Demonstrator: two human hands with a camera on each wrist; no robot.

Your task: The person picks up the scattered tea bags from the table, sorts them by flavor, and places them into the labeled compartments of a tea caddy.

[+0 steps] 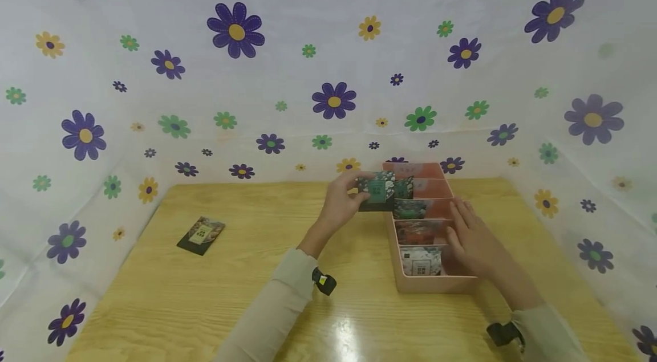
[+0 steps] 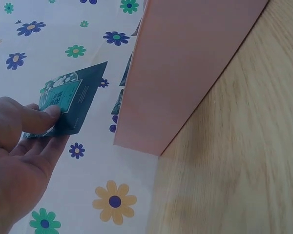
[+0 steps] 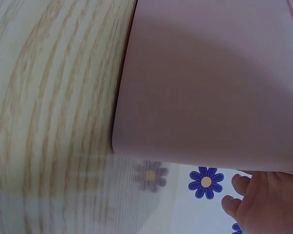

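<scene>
My left hand (image 1: pixel 340 198) pinches a flat dark green packet (image 1: pixel 378 191) between thumb and fingers, held up beside the far left part of a pink divided box (image 1: pixel 436 284). In the left wrist view the thumb lies on the packet's (image 2: pixel 83 105) printed face, and its free end points toward the box wall (image 2: pixel 171 73). My right hand (image 1: pixel 477 242) rests along the box's right rim with its fingers extended. Packets stand in the box's compartments: a white one (image 1: pixel 422 262) nearest, a reddish one (image 1: pixel 417 232) behind it, then green ones (image 1: pixel 410 209).
Another packet, dark with a pale label (image 1: pixel 201 235), lies flat on the left of the wooden table (image 1: pixel 246 305). White cloth with printed flowers (image 1: pixel 287 65) rises behind and on both sides of the table. The farthest box compartment (image 1: pixel 410 171) shows its orange-pink inside.
</scene>
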